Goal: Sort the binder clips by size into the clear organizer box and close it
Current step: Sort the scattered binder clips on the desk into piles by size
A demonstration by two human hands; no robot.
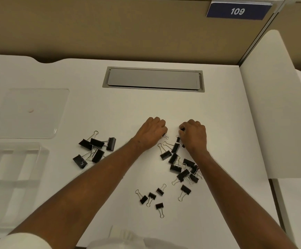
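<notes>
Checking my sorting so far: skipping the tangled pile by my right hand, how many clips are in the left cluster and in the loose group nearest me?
Large binder clips, left cluster: 5
Loose binder clips, nearest group: 5
Total: 10

organizer box (11,177) cut off at left edge, fingertips of both hands curled under, grip contents unclear

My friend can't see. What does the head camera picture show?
Two bare hands, the left hand and right hand, curl over small black metal binder clips scattered on a white desk. Bigger black binder clips lie left, near an open clear plastic organizer box and its clear flat lid.
</notes>
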